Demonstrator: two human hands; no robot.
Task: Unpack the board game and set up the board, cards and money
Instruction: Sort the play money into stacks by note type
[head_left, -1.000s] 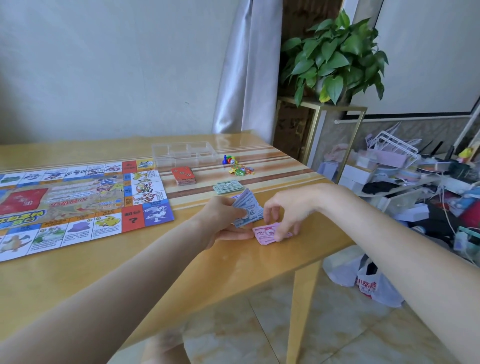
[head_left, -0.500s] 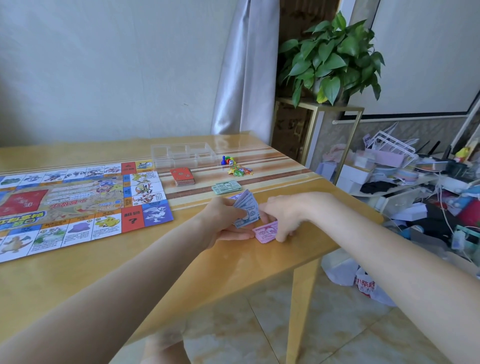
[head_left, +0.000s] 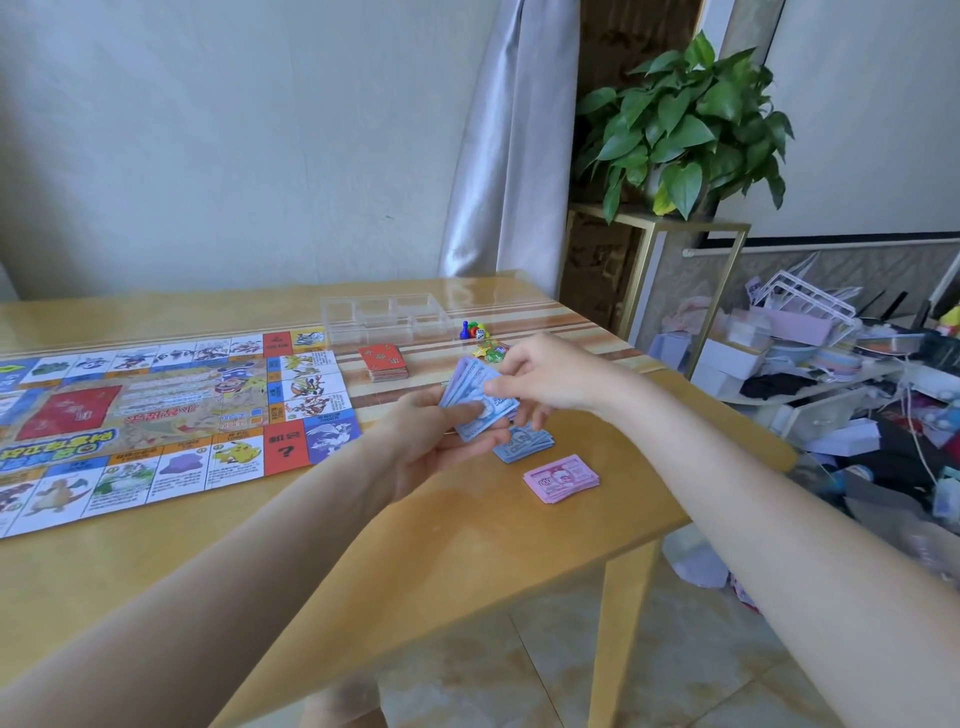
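The colourful game board (head_left: 171, 415) lies unfolded on the left of the wooden table (head_left: 441, 551). My left hand (head_left: 431, 441) holds a fan of blue money notes (head_left: 475, 395) above the table. My right hand (head_left: 545, 376) pinches the top note of that fan. Just below the hands lies a small blue pile of notes (head_left: 524, 444), and a pink pile of notes (head_left: 561, 478) sits nearer the front edge. A red card deck (head_left: 383, 362) rests beside the board.
A clear plastic tray (head_left: 387, 314) stands behind the red deck. Pawns and a die (head_left: 472, 330) and small coloured pieces (head_left: 491, 351) lie to its right. The table's right edge is close; beyond it are a potted plant (head_left: 680, 130) and cluttered shelves (head_left: 831, 364).
My right hand left the pink pile on the table and rose to the blue fan in my left hand. A blue pile now lies uncovered beneath the hands.
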